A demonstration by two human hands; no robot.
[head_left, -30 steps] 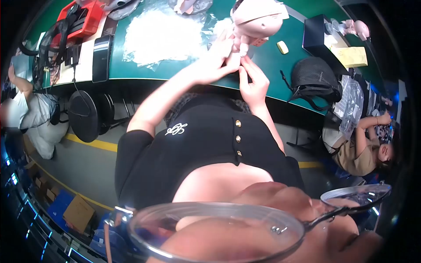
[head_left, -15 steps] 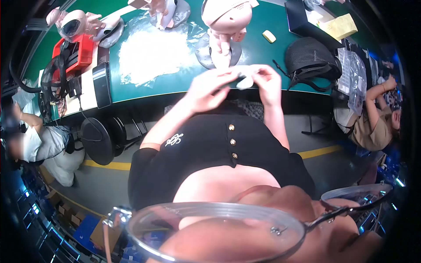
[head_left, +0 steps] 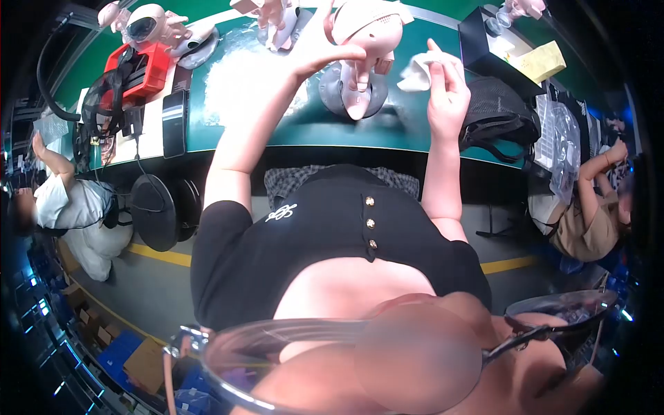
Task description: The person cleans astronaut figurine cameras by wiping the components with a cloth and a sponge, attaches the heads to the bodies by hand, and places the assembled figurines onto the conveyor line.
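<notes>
A pink astronaut figurine [head_left: 366, 34] stands on a dark grey, moon-like base [head_left: 337, 90] at the middle of the green table. My left hand [head_left: 315, 52] is at the left side of its big round head, thumb across the lower front and fingers spread around the side, partly out of frame at the top. To the right of the figurine, my right hand [head_left: 448, 86] is raised, its fingers closed on a crumpled white cloth [head_left: 416, 75]. The cloth is apart from the figurine.
More pink figurines [head_left: 155, 28] stand at the far left and back. Clear plastic wrap [head_left: 238, 86] lies on the table. A red box [head_left: 149, 72], black bag [head_left: 499, 111], black box [head_left: 484, 41] and yellow block [head_left: 543, 62] are nearby. Other people sit at both sides.
My hands, together in front of the figurine before, have parted. The left has gone up to its head; the right has moved right and up with the white cloth.
</notes>
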